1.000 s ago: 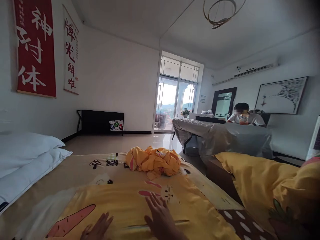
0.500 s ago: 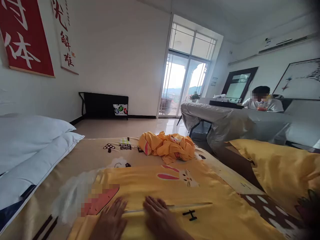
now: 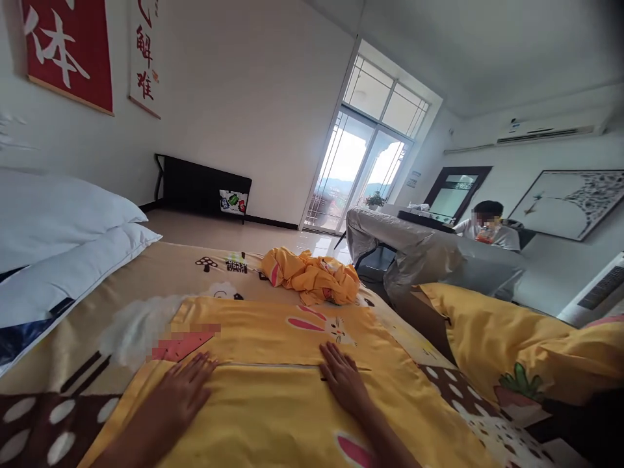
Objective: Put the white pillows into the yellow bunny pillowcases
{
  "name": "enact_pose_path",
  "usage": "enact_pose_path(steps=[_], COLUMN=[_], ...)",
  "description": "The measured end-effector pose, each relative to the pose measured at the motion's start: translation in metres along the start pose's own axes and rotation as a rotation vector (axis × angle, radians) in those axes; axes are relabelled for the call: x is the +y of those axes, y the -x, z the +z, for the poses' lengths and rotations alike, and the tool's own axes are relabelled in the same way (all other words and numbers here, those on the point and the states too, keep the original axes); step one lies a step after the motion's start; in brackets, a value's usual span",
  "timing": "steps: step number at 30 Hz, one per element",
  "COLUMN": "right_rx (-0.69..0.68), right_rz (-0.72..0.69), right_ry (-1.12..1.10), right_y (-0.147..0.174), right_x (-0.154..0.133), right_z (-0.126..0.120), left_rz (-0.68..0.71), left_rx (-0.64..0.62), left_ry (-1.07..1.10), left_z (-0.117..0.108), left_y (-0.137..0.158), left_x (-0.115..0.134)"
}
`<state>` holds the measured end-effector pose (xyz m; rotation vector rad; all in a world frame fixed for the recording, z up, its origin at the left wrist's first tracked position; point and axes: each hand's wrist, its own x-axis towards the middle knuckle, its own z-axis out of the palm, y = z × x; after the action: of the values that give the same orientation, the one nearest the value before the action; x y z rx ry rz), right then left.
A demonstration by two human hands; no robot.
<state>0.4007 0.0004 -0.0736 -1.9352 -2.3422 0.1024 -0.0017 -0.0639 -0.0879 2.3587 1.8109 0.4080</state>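
While smoothing seems to be in hand, the yellow cover (image 3: 273, 403) is spread flat

Across the patterned sheet (image 3: 180, 266), the cover is laid out, with a crumpled orange cloth (image 3: 312, 279) just beyond it. Along its pale seam (image 3: 268, 365), it is touched by the left hand (image 3: 190, 380) and the right hand (image 3: 344, 374) — both flat, fingers slightly spread, nothing pinched. Light, even pressure is judged to be called for next — with the seam not dragged askew.

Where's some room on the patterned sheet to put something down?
Bare patterned sheet shows between the white pillows and the flat yellow cloth. It's crowded on that cloth, with the left hand and right hand there, and at the far edge, under the crumpled orange cloth.
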Motion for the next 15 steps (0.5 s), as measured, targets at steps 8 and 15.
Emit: enact_pose_path(steps=[8, 15], right_rx=[0.054, -0.043], right_rz=[-0.041, -0.451], right_ry=[0.071, -0.215], right_y=[0.046, 0.094], right_x=[-0.026, -0.078], right_z=[-0.037, -0.010], left_rz=[-0.161, 0.089], left_rx=[-0.006, -0.025], left_ry=[-0.307, -0.144], left_z=[-0.009, 0.028], left_y=[0.005, -0.016], left_x=[0.046, 0.155])
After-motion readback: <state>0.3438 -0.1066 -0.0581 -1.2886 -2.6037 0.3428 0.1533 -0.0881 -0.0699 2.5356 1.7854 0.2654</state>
